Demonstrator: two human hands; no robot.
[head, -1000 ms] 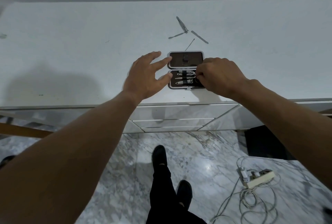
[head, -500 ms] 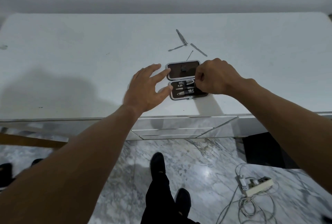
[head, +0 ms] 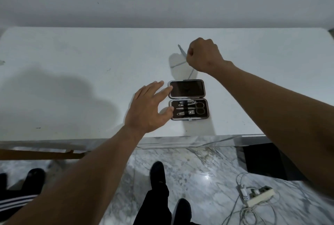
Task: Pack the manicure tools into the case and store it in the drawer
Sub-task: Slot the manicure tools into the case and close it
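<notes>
The manicure case (head: 206, 114) lies open near the front edge of the white table (head: 72, 58), its dark empty lid (head: 187, 89) folded away from me. The lower half holds scissors, clippers and files under a strap. My left hand (head: 148, 111) is open, its fingertips resting against the case's left edge. Further back, my right hand (head: 204, 55) is curled, its fingers closed at the end of a slim metal tool (head: 181, 49) that sticks out to the left. Another thin tool (head: 178, 64) and a fine pin-like tool (head: 190, 75) lie beneath that hand.
Mirrored drawer fronts (head: 171, 145) run below the table's front edge. A power strip with tangled cables (head: 260, 195) lies on the marble floor at right. My feet (head: 159, 174) stand in front, and another person's shoe (head: 34, 177) shows at left.
My right hand has left the case and reached back to the loose tools. The left hand stays at the case's left edge. The camera has tilted down.
</notes>
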